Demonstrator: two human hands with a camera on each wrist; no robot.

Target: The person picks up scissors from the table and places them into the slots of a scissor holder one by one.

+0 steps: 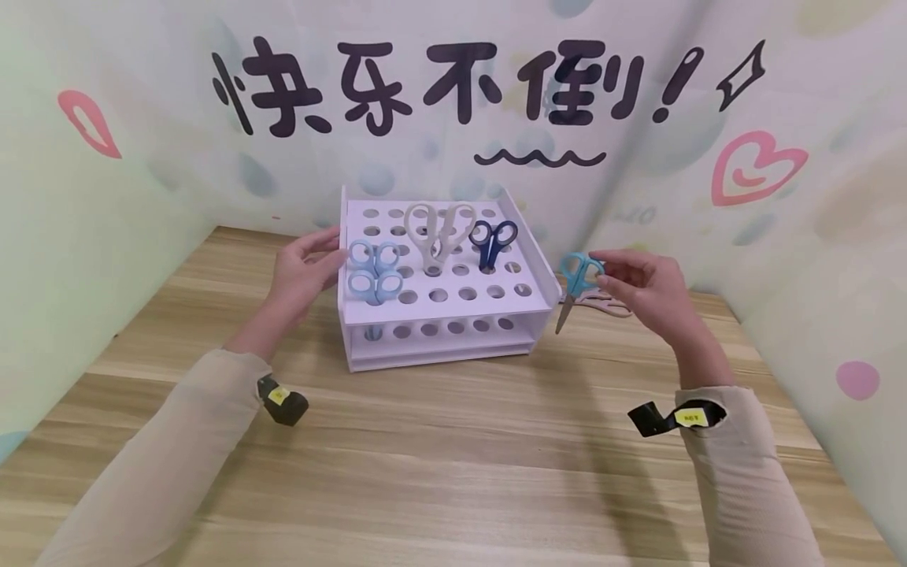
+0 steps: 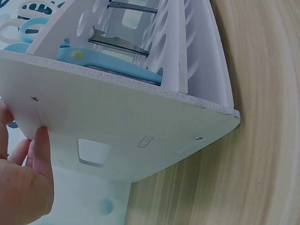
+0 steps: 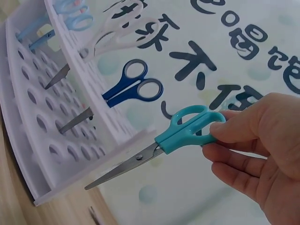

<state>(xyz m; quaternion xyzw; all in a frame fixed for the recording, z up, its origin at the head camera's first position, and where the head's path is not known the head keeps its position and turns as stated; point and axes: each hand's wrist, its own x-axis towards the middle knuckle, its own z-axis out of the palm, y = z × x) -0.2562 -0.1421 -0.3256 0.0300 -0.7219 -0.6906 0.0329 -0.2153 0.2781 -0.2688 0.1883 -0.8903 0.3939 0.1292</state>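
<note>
A white rack (image 1: 453, 303) with rows of round holes stands on the table. My left hand (image 1: 301, 272) touches its left side panel, fingertips against the white board in the left wrist view. My right hand (image 1: 648, 291) pinches one handle loop of turquoise scissors (image 3: 185, 133), whose closed blades point down beside the rack's right side. Upright in the rack are two light blue scissors (image 1: 375, 285) at the left, cream-handled scissors (image 1: 435, 244) in the middle and navy scissors (image 1: 491, 242) to their right.
Another pair of scissors with pale handles (image 1: 605, 303) lies on the wooden table (image 1: 439, 465) right of the rack, partly behind the turquoise pair. A printed cloth wall (image 1: 425, 157) rises close behind the rack, with side walls at left and right.
</note>
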